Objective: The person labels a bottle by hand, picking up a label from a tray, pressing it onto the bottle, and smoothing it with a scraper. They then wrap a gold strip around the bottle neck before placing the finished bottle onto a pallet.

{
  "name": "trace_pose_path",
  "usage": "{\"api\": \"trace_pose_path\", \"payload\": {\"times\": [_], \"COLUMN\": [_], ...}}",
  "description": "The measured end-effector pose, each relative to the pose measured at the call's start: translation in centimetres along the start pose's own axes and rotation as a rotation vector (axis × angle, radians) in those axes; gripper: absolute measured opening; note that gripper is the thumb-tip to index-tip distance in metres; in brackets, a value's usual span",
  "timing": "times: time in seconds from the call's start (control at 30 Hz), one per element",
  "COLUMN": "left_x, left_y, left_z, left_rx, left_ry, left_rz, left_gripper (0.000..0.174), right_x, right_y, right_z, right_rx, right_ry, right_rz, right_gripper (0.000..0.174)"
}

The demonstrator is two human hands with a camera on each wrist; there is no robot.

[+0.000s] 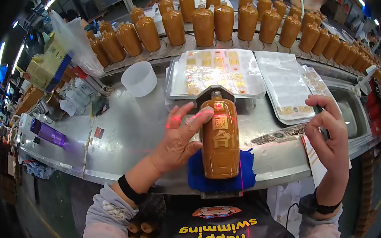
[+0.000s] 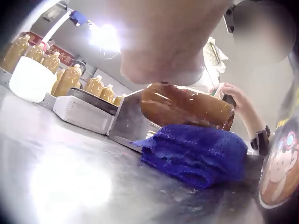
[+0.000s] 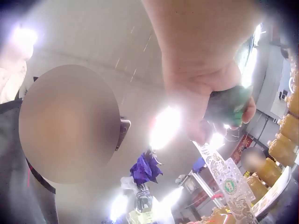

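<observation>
A brown bottle (image 1: 221, 157) with gold characters lies on a folded blue cloth (image 1: 248, 170), its neck in a dark metal holder (image 1: 226, 90). My left hand (image 1: 178, 136) reaches in from the left, a fingertip on the bottle's upper front beside the small red emblem. Off to the right, my raised right hand (image 1: 330, 134) pinches one end of a clear strip with a dark ornate pattern (image 1: 278, 135). The right wrist view shows this patterned strip (image 3: 230, 185) with a round green emblem, and a dark green object (image 3: 226, 106) within that hand's fingers.
Behind the holder lie sheets of gold and red labels (image 1: 213, 69) on a tray. Another label sheet (image 1: 282, 83) lies to their right, near a sink (image 1: 353, 109). A white tub (image 1: 139, 79) and a purple bottle (image 1: 49, 132) stand left. Brown bottles (image 1: 203, 25) line the back.
</observation>
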State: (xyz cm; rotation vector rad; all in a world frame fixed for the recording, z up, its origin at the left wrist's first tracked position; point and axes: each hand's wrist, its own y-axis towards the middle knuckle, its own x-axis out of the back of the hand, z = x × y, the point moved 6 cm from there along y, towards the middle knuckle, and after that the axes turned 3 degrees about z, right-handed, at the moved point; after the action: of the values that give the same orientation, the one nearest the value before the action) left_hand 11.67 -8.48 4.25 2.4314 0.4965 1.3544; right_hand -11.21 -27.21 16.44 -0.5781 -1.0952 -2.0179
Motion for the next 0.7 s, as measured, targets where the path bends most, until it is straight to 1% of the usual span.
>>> {"api": "trace_pose_path", "payload": {"times": [0.07,0.1,0.13,0.23,0.27,0.37,0.4,0.5,0.53,0.63,0.67,0.7], "left_x": [0.1,0.3,0.1,-1.6,-1.6,-2.4,-2.5,-2.1,-1.6,1.1,1.8,1.5], "left_y": [1.0,1.8,2.3,2.1,2.0,0.9,0.5,-1.1,-1.4,-0.1,1.2,1.7], "left_z": [-1.1,-1.7,-2.5,-4.6,-5.0,-6.3,-6.9,-8.6,-8.7,-8.5,-9.2,-9.2], "left_rx": [-0.075,-0.115,-0.191,-0.390,-0.442,-0.440,-0.442,-0.395,-0.333,-0.093,-0.089,-0.081], "left_ry": [0.105,0.157,0.219,0.361,0.323,0.394,0.394,0.210,0.115,-0.184,-0.281,-0.358], "left_rz": [0.052,0.078,0.115,0.221,0.139,0.226,0.212,0.102,0.157,-0.111,-0.191,-0.136], "left_gripper": [0.065,0.065,0.061,0.056,0.051,0.053,0.047,0.039,0.036,0.038,0.037,0.035], "right_x": [-0.1,0.0,-0.1,0.1,0.1,-0.1,-0.2,-0.7,-1.0,-1.9,-2.4,-2.7], "right_y": [-0.2,-0.2,-0.3,-0.5,-0.6,-0.7,-0.7,-0.5,-0.3,0.7,1.1,1.3], "right_z": [0.1,0.2,0.2,0.7,0.9,1.1,1.3,2.6,3.1,5.6,6.6,7.2], "right_rx": [-0.040,0.010,-0.005,-0.008,-0.003,0.051,0.054,0.086,0.103,0.188,0.194,0.200], "right_ry": [0.009,-0.013,-0.007,-0.010,-0.012,-0.005,-0.003,0.010,0.018,0.101,0.139,0.164], "right_rz": [0.008,-0.002,0.003,0.007,0.005,0.021,0.034,0.076,0.093,0.120,0.144,0.143], "right_gripper": [0.007,0.007,0.007,0.007,0.007,0.007,0.007,0.008,0.009,0.011,0.012,0.011]}}
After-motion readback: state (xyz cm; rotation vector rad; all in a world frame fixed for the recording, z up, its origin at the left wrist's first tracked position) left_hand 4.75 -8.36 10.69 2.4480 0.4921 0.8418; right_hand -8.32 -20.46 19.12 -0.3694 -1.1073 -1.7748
